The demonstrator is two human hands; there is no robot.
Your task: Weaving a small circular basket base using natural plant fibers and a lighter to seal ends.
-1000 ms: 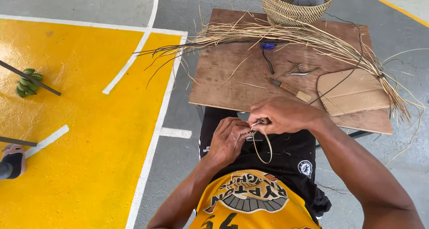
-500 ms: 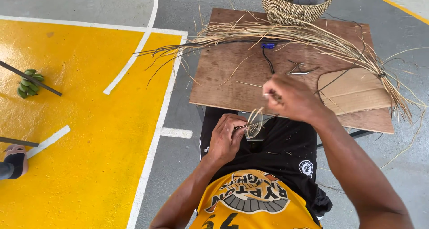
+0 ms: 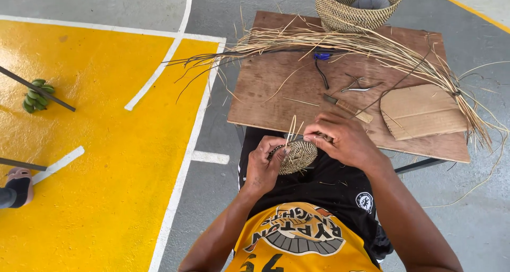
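Over the lap, just off the board's [image 3: 265, 99] near edge, the left hand [image 3: 262, 167] pinches the rim of a small woven disc [image 3: 298, 156], and the right hand [image 3: 345, 140] has its fingers pressed together on a strand at the disc's right edge. The step looks like stitching 1 more coil round; the next move likely calls for pulling the strand snug while the disc is held flat. The disc is round, tightly coiled, tan, with 2 or 3 loose ends [image 3: 291, 127] sticking up. Farther on the board lie a knife [image 3: 348, 108], cardboard [image 3: 422, 111], pliers [image 3: 358, 85], a straw bundle [image 3: 372, 44], and at the far edge a basket [image 3: 357, 4].
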